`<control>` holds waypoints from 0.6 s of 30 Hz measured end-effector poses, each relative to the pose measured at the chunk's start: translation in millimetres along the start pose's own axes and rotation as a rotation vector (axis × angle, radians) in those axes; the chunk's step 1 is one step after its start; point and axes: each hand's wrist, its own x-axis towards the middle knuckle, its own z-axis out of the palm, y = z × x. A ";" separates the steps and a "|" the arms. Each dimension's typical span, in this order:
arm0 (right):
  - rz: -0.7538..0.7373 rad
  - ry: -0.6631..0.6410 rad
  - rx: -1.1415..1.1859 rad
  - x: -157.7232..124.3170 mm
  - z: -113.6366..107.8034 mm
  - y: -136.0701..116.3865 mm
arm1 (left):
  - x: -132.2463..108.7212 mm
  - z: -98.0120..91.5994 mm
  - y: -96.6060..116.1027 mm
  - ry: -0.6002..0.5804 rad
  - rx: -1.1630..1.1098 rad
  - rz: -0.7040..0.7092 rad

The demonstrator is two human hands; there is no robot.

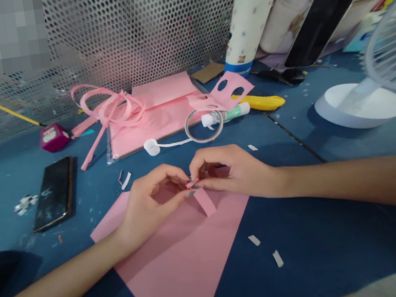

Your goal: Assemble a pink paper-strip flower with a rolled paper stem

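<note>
Between the fingertips of both hands is a small pink paper strip, folded at its upper end, with a flat tail hanging down. My left hand pinches the folded end from the left. From the right, my right hand closes thumb and fingers on the same end. Below them a large pink paper sheet lies flat on the blue table. Just beyond the hands are a roll of tape, a glue stick and a white cap.
Behind lie looped pink paper strips, a pack of pink paper, cut-out pink paper and a yellow cutter. A phone rests left, a fan base right. White scraps dot the table. A perforated metal panel stands behind.
</note>
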 end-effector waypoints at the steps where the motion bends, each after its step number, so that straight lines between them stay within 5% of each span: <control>1: 0.001 -0.005 -0.010 -0.2 -0.2 -0.1 | 0.1 -0.2 0.6 0.002 0.004 -0.002; 11: 0.032 -0.036 0.111 0.5 -1.5 2.8 | 0.9 -2.6 -2.9 -0.049 -0.013 0.034; 18: 0.071 -0.062 0.118 1.3 -1.3 3.8 | 1.1 -4.9 0.7 -0.124 0.197 0.179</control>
